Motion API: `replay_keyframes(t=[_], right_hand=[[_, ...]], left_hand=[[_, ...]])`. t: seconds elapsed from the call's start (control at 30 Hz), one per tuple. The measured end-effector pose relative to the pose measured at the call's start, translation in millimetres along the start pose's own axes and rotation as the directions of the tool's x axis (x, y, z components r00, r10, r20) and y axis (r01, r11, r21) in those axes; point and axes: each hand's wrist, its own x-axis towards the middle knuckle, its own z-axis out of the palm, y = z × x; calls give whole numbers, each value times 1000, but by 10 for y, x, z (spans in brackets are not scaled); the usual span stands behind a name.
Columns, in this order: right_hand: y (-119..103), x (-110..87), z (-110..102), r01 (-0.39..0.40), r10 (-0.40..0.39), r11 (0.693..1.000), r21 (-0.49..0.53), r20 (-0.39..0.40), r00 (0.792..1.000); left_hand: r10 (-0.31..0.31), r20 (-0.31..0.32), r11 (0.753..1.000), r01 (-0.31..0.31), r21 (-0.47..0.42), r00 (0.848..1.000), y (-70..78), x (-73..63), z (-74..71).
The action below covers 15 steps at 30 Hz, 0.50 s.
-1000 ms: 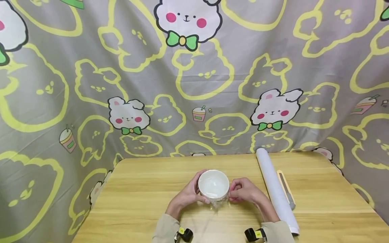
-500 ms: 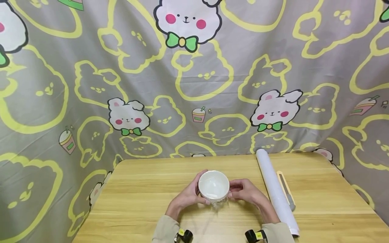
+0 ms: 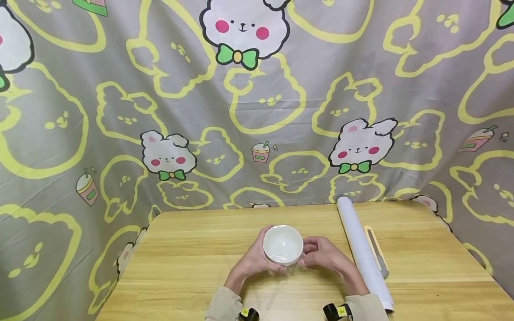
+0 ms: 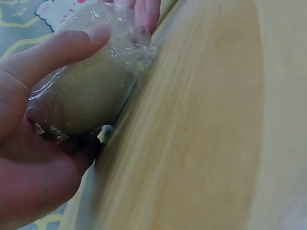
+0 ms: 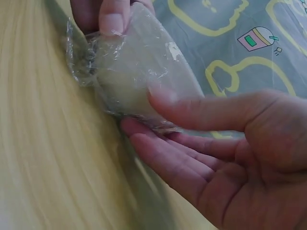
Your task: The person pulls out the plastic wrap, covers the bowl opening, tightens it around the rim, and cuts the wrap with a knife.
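A white bowl (image 3: 283, 244) with clear cling film (image 4: 136, 50) stretched over its mouth is between both hands, near the middle of the table. My left hand (image 3: 257, 257) grips the bowl from the left, its thumb pressed on the film-covered side. From the right, my right hand (image 3: 324, 254) holds the bowl, thumb on its side and fingers under it in the right wrist view. Bunched film (image 5: 81, 64) sticks out from the near side of the bowl. In both wrist views the bowl appears tilted, and its inside is hidden there.
A long white roll (image 3: 363, 254) lies lengthwise on the wooden table (image 3: 192, 249), right of my right hand. Beside it is a yellow and grey utility knife (image 3: 376, 250). A patterned grey curtain (image 3: 241, 174) hangs behind the table and at both sides.
My left thumb has slid rightward along the near side of the bowl, over the bunched film. The right fingers have shifted from pinching at the film's edge to holding the bowl's side.
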Motion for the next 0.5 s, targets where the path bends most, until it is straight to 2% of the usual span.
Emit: replay_keyframes(t=[0.1, 0.17, 0.27, 0.33, 0.4, 0.5], right_hand=[[-17, 11, 21, 28, -27, 999, -27, 41, 999], [-24, 24, 65, 47, -45, 996, -82, 24, 999], [-43, 41, 168, 31, -49, 978, -207, -83, 995], [-59, 50, 230, -12, -41, 957, -290, -176, 983], [-79, 54, 274, -59, -26, 943, -328, -248, 968], [-105, 52, 300, -95, -14, 933, -348, -297, 955]], left_hand=[[16, -7, 1000, -16, -11, 1000, 13, -1, 3], [23, -10, 1000, -23, -8, 1000, 15, -4, -1], [26, -13, 1000, -26, -6, 1000, 16, -5, -3], [24, -13, 1000, -24, -13, 1000, 17, -4, -4], [20, -13, 1000, -21, -13, 1000, 17, -4, -4], [11, -13, 1000, -11, -6, 1000, 13, -2, -4]])
